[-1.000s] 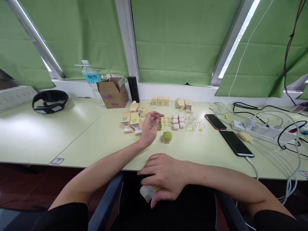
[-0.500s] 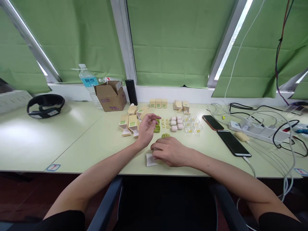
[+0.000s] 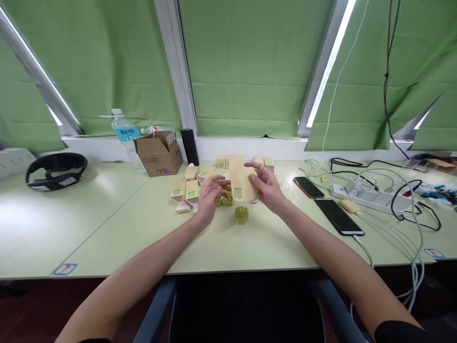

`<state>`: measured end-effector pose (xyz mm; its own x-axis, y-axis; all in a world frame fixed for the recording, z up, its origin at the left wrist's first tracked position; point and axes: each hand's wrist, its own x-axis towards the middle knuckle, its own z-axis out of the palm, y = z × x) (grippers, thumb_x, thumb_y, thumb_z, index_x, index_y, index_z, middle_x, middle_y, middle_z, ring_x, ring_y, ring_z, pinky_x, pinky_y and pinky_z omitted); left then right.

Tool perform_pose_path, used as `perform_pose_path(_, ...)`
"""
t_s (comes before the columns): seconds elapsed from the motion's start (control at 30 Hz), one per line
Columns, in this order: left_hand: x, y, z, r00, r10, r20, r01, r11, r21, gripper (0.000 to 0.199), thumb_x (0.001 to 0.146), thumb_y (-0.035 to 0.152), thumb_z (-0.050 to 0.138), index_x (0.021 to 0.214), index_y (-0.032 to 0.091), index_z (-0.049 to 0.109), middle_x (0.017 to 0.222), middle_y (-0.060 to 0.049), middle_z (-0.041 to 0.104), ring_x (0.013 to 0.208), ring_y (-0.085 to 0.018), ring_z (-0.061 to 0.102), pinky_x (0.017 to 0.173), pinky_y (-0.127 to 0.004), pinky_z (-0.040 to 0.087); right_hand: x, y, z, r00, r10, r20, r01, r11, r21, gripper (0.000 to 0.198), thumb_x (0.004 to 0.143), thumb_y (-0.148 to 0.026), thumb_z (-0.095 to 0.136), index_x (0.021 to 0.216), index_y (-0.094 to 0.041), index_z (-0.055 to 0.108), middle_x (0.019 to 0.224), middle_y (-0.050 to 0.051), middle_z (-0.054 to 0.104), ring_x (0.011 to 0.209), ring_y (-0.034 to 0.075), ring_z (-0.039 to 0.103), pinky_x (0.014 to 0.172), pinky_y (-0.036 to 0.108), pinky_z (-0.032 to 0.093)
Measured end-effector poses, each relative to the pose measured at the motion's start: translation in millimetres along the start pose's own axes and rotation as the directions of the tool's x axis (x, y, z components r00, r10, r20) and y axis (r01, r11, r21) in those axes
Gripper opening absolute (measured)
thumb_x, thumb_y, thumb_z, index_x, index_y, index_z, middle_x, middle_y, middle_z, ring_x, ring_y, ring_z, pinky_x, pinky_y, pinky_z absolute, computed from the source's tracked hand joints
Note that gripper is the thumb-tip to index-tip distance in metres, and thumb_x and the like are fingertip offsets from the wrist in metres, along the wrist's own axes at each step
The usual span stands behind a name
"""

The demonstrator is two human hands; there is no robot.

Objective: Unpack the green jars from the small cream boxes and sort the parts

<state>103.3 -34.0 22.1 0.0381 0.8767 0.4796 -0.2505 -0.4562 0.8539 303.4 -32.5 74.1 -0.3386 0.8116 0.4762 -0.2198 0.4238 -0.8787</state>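
My right hand (image 3: 267, 186) grips a beige carton (image 3: 243, 181) by its right side, raised above the table. The carton looks flattened and has a small green window near its lower end. My left hand (image 3: 210, 197) hovers just left of it, fingers curved and apart, holding nothing. Below the carton stands a small clear jar with a green lid (image 3: 241, 215). Green lids or trays (image 3: 225, 197) lie behind my left fingertips. Clear cups (image 3: 285, 186) show partly to the right, behind my right hand. The carton hides much of what lies behind it.
Several beige boxes with windows (image 3: 185, 193) stand at left. Behind are a brown cardboard box (image 3: 159, 155), a water bottle (image 3: 126, 138) and a black cylinder (image 3: 189, 146). Two phones (image 3: 339, 216), a power strip (image 3: 371, 197) and tangled cables occupy the right. A black headset (image 3: 56, 171) lies far left.
My right hand has risen from the front of the table, now with the carton. White paper beneath it no longer shows there, and the green-lidded jar is in full view. The camera view shifted slightly.
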Motion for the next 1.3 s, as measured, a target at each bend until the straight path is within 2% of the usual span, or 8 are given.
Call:
perform_pose_path(0.1,-1,-5,2,0.991,-0.052,0.125,0.05,0.999,0.02,0.051,0.086,0.044,0.07,0.127,0.023,0.05,0.124,-0.013,0.066,0.105,-0.023,0.066,0.077,-0.034,0.058,11,25,-7,0.98,0.117,-0.164,-0.088,0.98,0.176,0.061,0.077,-0.066,0.072,0.123,-0.031,0.052,0.113,0.004,0.072,0.099,0.025,0.07,0.074,0.039,0.06)
perform_pose_path(0.23,-7,-8,14,0.975,-0.087,0.203,0.073,0.995,0.074,0.059,0.09,0.05,0.068,0.137,0.025,0.044,0.141,-0.015,0.053,0.112,-0.023,0.065,0.087,-0.039,0.061,9,49,-4,0.966,0.188,-0.176,-0.141,0.959,0.247,0.061,0.078,-0.063,0.073,0.125,-0.031,0.051,0.109,0.004,0.074,0.094,0.025,0.072,0.072,0.039,0.06)
perform_pose_path(0.4,-9,-11,24,0.986,-0.045,0.161,0.027,0.994,0.111,0.065,0.09,0.055,0.068,0.14,0.026,0.039,0.14,-0.015,0.051,0.103,-0.021,0.067,0.084,-0.039,0.062,5,54,7,0.966,0.199,-0.166,-0.141,0.942,0.305,0.058,0.081,-0.062,0.072,0.128,-0.033,0.052,0.115,0.002,0.074,0.097,0.023,0.071,0.076,0.037,0.06)
perform_pose_path(0.57,-2,-8,23,0.998,0.01,0.063,-0.024,0.974,0.225,0.054,0.094,0.051,0.064,0.138,0.026,0.044,0.132,-0.013,0.056,0.091,-0.019,0.068,0.075,-0.036,0.061,4,54,7,0.967,0.162,-0.196,-0.114,0.965,0.238,0.061,0.077,-0.063,0.078,0.124,-0.031,0.056,0.111,0.002,0.077,0.097,0.023,0.072,0.083,0.036,0.059)
perform_pose_path(0.73,6,-8,23,0.995,0.067,0.069,-0.088,0.919,0.385,0.045,0.096,0.043,0.061,0.137,0.026,0.051,0.137,-0.014,0.053,0.102,-0.021,0.063,0.084,-0.036,0.058,3,54,-3,0.967,0.197,-0.159,-0.154,0.957,0.246,0.063,0.068,-0.057,0.088,0.117,-0.026,0.063,0.102,0.005,0.079,0.091,0.024,0.074,0.083,0.039,0.06)
perform_pose_path(0.87,7,-10,24,0.983,0.083,0.165,-0.139,0.918,0.37,0.05,0.093,0.036,0.065,0.141,0.028,0.051,0.143,-0.013,0.049,0.112,-0.023,0.06,0.09,-0.037,0.056,5,53,-8,0.97,0.206,-0.127,-0.162,0.942,0.293,0.053,0.068,-0.058,0.087,0.104,-0.023,0.07,0.098,0.006,0.079,0.095,0.026,0.075,0.088,0.042,0.061)
perform_pose_path(1.1,2,-14,27,0.99,0.058,0.125,-0.093,0.952,0.293,0.053,0.09,0.031,0.063,0.14,0.026,0.046,0.137,-0.013,0.053,0.112,-0.024,0.06,0.086,-0.036,0.057,2,63,-6,0.968,0.224,-0.113,-0.182,0.937,0.298,0.055,0.069,-0.055,0.088,0.107,-0.023,0.066,0.099,0.006,0.079,0.093,0.024,0.075,0.085,0.041,0.063)
perform_pose_path(1.3,-3,-13,20,0.992,0.071,0.104,-0.097,0.956,0.275,0.05,0.087,0.022,0.059,0.135,0.025,0.046,0.135,-0.011,0.056,0.113,-0.023,0.061,0.09,-0.036,0.056,-3,66,-1,0.983,0.169,-0.075,-0.144,0.953,0.267,0.059,0.066,-0.052,0.091,0.108,-0.024,0.062,0.098,0.005,0.08,0.089,0.022,0.075,0.082,0.039,0.062)
